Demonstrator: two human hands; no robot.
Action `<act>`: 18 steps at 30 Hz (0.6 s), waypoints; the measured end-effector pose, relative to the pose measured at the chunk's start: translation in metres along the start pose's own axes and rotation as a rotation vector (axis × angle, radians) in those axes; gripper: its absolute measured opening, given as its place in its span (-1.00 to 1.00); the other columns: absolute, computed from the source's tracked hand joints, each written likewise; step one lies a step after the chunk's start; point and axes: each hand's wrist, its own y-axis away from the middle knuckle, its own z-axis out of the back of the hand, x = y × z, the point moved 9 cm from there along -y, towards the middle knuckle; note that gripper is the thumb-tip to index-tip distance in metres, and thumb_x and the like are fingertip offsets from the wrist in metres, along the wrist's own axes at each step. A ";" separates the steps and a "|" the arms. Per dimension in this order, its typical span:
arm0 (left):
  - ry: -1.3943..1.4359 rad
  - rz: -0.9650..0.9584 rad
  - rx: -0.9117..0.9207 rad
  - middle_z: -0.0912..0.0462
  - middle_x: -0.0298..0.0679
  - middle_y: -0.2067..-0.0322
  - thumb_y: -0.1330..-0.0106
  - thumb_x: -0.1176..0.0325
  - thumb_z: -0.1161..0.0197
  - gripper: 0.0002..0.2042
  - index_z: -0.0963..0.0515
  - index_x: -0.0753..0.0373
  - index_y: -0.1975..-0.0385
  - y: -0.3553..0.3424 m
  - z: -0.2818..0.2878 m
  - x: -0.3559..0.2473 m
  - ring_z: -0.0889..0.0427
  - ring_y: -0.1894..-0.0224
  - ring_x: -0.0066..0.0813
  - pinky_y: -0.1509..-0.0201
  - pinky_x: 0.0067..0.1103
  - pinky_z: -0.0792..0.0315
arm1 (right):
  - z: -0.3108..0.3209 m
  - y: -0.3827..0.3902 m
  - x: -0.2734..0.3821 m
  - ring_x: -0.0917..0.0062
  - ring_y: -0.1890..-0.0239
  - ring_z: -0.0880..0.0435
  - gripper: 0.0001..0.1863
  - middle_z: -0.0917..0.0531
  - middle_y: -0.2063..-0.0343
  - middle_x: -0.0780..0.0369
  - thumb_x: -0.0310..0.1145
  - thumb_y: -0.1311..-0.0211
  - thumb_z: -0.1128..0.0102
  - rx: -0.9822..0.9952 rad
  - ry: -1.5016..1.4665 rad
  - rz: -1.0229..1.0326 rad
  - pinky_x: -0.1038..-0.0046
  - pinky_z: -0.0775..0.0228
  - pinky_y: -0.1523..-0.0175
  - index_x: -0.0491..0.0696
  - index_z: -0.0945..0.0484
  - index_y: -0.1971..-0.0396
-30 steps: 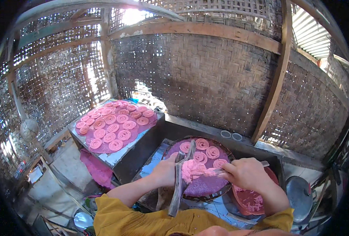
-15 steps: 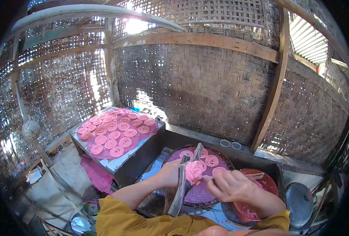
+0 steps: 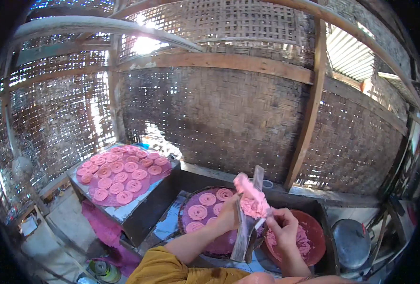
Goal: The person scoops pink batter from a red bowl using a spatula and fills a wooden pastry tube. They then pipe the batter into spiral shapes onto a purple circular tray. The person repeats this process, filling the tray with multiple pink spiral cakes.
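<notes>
My left hand [image 3: 228, 216] is wrapped round a worn wooden press [image 3: 242, 233], tilted over the tray. A ragged mass of pink dough [image 3: 254, 202] is heaped on its top and sticks up at the left. My right hand [image 3: 285, 228] is closed at the dough's right edge, fingers pinched together; what they hold is too small to make out. Below the press, a round tray [image 3: 185, 201] lined with purple sheet bears several pink dough spirals [image 3: 198, 212]. Close to my right hand, a red basin [image 3: 320, 230] contains loose pink dough [image 3: 303, 241].
At the left, a box-like stand [image 3: 150, 214] carries a purple sheet covered with pink spirals [image 3: 120, 177]. A lidded metal pot [image 3: 351, 242] stands at the far right. Woven bamboo walls [image 3: 219, 118] and a wooden post [image 3: 306, 113] enclose the space. A green canister [image 3: 106, 270] sits lower left.
The view has swung to the right. The press and dough have moved right, nearer the basin. My right hand has turned from a fist beside the dough to a pinch at its edge.
</notes>
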 end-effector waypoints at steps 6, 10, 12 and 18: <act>-0.538 -0.141 -0.521 -0.53 -0.24 0.29 -0.27 0.14 0.12 -0.68 -0.42 0.22 0.16 0.007 0.031 -0.036 -0.53 0.24 -0.39 0.08 -0.43 -0.40 | 0.072 0.027 0.019 0.54 0.39 -0.61 -0.73 -0.63 0.47 0.16 -0.47 0.29 -0.40 -0.081 0.544 0.125 0.54 -0.40 0.25 -0.15 -0.57 0.47; -0.763 -0.161 -0.367 -0.55 -0.27 0.35 -0.24 0.14 0.10 -0.70 -0.46 0.20 0.25 -0.004 -0.001 -0.015 -0.54 0.29 -0.41 0.13 -0.46 -0.41 | 0.072 0.031 0.079 0.45 0.57 -0.58 -0.70 -0.58 0.62 0.19 -0.44 0.34 -0.42 -0.335 0.823 0.513 0.53 -0.36 0.43 -0.12 -0.54 0.48; -1.124 -0.251 -0.347 -0.56 -0.29 0.37 -0.23 0.12 0.11 -0.71 -0.47 0.16 0.28 -0.001 0.002 -0.015 -0.54 0.31 -0.41 0.16 -0.46 -0.42 | 0.017 0.030 0.097 0.40 0.64 -0.52 -0.66 -0.52 0.68 0.22 -0.40 0.33 -0.41 -0.216 1.179 0.806 0.47 -0.32 0.48 -0.06 -0.54 0.42; -0.438 -0.134 -0.416 -0.55 -0.24 0.30 -0.22 0.15 0.12 -0.68 -0.48 0.22 0.26 -0.024 0.082 -0.017 -0.55 0.27 -0.38 0.16 -0.47 -0.43 | 0.009 0.048 0.083 0.43 0.62 -0.55 -0.71 -0.54 0.68 0.27 -0.37 0.32 -0.40 -0.033 0.964 0.760 0.49 -0.36 0.49 -0.02 -0.56 0.47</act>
